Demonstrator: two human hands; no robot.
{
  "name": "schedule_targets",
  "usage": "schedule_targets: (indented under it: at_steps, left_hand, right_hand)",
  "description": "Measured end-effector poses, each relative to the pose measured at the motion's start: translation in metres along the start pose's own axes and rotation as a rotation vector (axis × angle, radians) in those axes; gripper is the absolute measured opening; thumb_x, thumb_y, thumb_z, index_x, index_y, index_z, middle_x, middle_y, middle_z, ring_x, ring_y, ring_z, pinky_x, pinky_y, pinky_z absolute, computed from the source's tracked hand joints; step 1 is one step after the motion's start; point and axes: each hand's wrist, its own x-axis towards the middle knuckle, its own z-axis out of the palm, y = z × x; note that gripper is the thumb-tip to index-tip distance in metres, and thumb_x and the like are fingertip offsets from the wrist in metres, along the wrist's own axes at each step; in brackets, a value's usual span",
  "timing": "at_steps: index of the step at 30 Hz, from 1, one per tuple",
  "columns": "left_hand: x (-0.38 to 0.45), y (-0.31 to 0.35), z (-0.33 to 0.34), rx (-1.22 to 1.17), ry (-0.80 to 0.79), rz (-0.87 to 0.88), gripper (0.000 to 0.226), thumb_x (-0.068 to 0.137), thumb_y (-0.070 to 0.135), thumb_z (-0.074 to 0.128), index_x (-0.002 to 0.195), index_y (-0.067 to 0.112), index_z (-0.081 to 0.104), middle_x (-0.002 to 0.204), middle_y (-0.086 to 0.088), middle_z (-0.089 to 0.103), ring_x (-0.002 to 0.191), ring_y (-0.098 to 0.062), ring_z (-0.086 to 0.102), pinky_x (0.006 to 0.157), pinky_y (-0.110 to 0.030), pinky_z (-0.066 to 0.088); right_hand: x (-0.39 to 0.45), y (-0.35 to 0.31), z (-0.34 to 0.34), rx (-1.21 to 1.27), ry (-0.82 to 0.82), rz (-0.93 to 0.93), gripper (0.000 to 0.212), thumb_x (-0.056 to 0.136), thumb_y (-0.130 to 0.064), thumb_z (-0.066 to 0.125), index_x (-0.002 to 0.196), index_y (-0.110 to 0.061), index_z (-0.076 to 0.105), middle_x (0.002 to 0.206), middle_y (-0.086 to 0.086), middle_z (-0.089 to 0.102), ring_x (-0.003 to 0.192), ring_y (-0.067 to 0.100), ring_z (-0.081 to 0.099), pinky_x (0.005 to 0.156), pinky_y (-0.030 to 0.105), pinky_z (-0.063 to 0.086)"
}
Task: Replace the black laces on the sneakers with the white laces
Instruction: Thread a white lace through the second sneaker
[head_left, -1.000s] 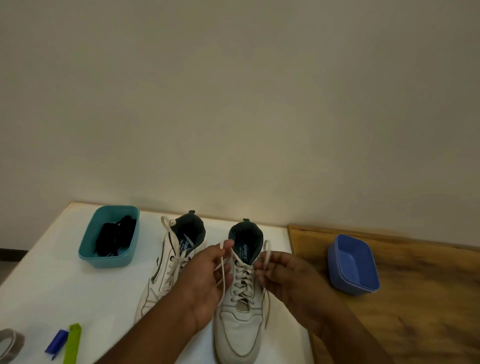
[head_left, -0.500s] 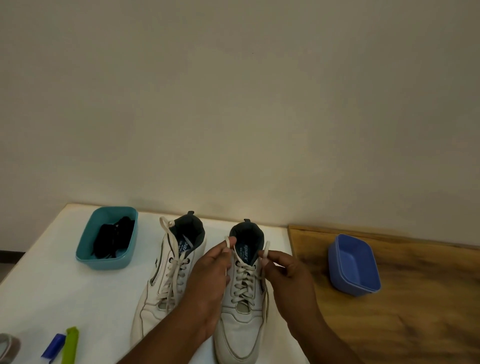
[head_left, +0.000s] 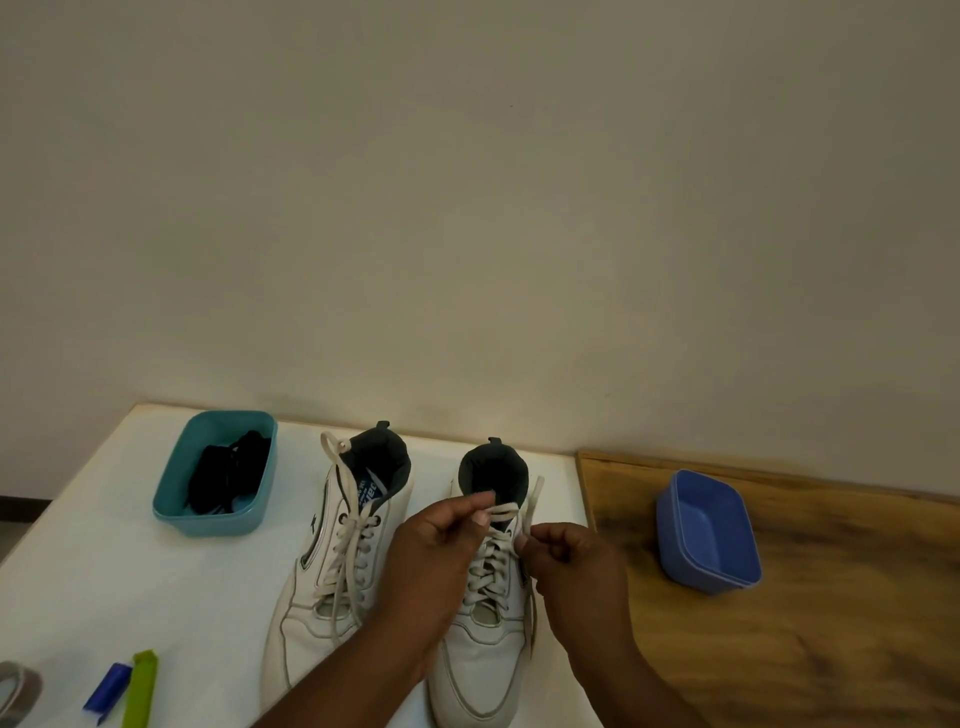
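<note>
Two white sneakers stand side by side on the white table, toes toward me. The left sneaker (head_left: 332, 566) carries a white lace with loose ends. Over the right sneaker (head_left: 480, 654) my left hand (head_left: 441, 545) pinches one end of its white lace (head_left: 493, 558) near the top eyelets. My right hand (head_left: 571, 561) pinches the other end, which sticks up beside the collar. The black laces (head_left: 228, 475) lie bundled in a teal tray (head_left: 171, 499) at the back left.
An empty blue tray (head_left: 706, 530) sits on the wooden surface (head_left: 831, 649) to the right. A green clip (head_left: 140, 686), a blue clip (head_left: 106, 691) and a grey object (head_left: 18, 686) lie at the front left. A plain wall rises behind the table.
Both hands have shifted up the right sneaker toward its collar, drawing the white lace ends tighter. The camera has tilted slightly.
</note>
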Motion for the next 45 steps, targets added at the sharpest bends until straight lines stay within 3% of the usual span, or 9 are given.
schedule_targets:
  at_steps: [5,10,15,19,22,28,34,39,45]
  left_hand:
    - [0.003,-0.01,-0.001,0.261,0.037,0.174,0.023,0.092,0.017,0.07,0.101,0.038,0.074,0.095,0.016,0.075,0.093,0.005,0.067,0.081,-0.012,0.053]
    - [0.009,-0.019,0.001,0.739,-0.004,0.44,0.025,0.096,0.029,0.064,0.12,0.032,0.071,0.114,0.016,0.061,0.102,0.001,0.057,0.091,-0.005,0.04]
    - [0.015,-0.027,-0.002,0.826,-0.027,0.409,0.025,0.099,0.039,0.055,0.121,0.034,0.065,0.11,0.019,0.053,0.095,0.012,0.048,0.079,0.0,0.035]
    - [0.017,-0.028,-0.006,0.957,-0.012,0.551,0.019,0.094,0.034,0.063,0.111,0.037,0.071,0.108,0.018,0.057,0.095,0.002,0.05,0.077,-0.005,0.037]
    - [0.017,-0.026,-0.005,0.803,0.049,0.585,0.016,0.096,0.031,0.06,0.104,0.036,0.073,0.103,0.019,0.061,0.097,-0.005,0.057,0.084,-0.019,0.047]
    - [0.009,-0.013,0.005,0.293,0.03,0.267,0.018,0.102,0.025,0.053,0.1,0.034,0.069,0.091,0.018,0.072,0.089,-0.002,0.068,0.081,-0.026,0.054]
    - [0.011,-0.015,0.004,0.271,-0.093,0.149,0.028,0.105,0.027,0.047,0.124,0.034,0.067,0.107,0.014,0.074,0.104,-0.002,0.068,0.096,-0.029,0.054]
    - [0.012,-0.005,-0.004,0.12,-0.178,0.075,0.03,0.098,0.013,0.061,0.12,0.032,0.069,0.114,0.011,0.074,0.108,0.0,0.067,0.093,-0.019,0.053]
    - [0.012,-0.002,-0.006,-0.012,-0.125,-0.006,0.019,0.095,0.016,0.066,0.112,0.017,0.074,0.098,-0.001,0.078,0.096,-0.017,0.074,0.091,-0.037,0.059]
  right_hand:
    - [0.0,0.0,-0.002,-0.029,-0.01,0.023,0.008,0.086,-0.026,0.08,0.08,-0.022,0.081,0.068,-0.008,0.074,0.065,0.003,0.067,0.064,0.021,0.049]
    - [0.003,0.003,-0.001,-0.107,0.02,0.02,0.015,0.091,-0.022,0.075,0.077,-0.019,0.08,0.068,-0.003,0.073,0.065,0.013,0.067,0.064,0.022,0.05]
    - [0.002,0.004,-0.001,-0.13,0.007,-0.025,0.011,0.09,-0.017,0.075,0.083,-0.023,0.081,0.076,-0.01,0.075,0.073,0.004,0.07,0.071,0.018,0.053]
    - [0.002,0.001,-0.002,-0.022,-0.021,0.043,0.01,0.087,-0.014,0.078,0.082,-0.022,0.081,0.076,-0.008,0.076,0.074,0.009,0.072,0.072,0.022,0.055]
    - [0.003,0.002,-0.002,-0.082,-0.047,-0.04,0.012,0.089,-0.017,0.076,0.08,-0.025,0.077,0.076,-0.01,0.074,0.072,0.008,0.069,0.069,0.022,0.055]
    - [-0.002,-0.014,-0.005,0.111,-0.109,-0.075,0.016,0.102,-0.021,0.058,0.091,-0.02,0.069,0.082,-0.003,0.072,0.067,0.007,0.062,0.062,0.022,0.053]
    - [-0.003,-0.019,-0.006,0.329,-0.273,0.112,0.02,0.107,-0.024,0.048,0.104,-0.016,0.066,0.082,0.012,0.071,0.065,0.015,0.054,0.069,0.035,0.05]
    - [-0.006,-0.021,-0.007,0.214,-0.208,-0.062,0.022,0.107,-0.017,0.047,0.101,-0.012,0.068,0.088,0.005,0.075,0.081,0.014,0.07,0.072,0.024,0.055]
    - [-0.006,-0.028,-0.005,0.225,-0.201,-0.127,0.018,0.106,-0.012,0.05,0.1,-0.007,0.066,0.088,0.007,0.075,0.086,0.016,0.072,0.078,0.025,0.056]
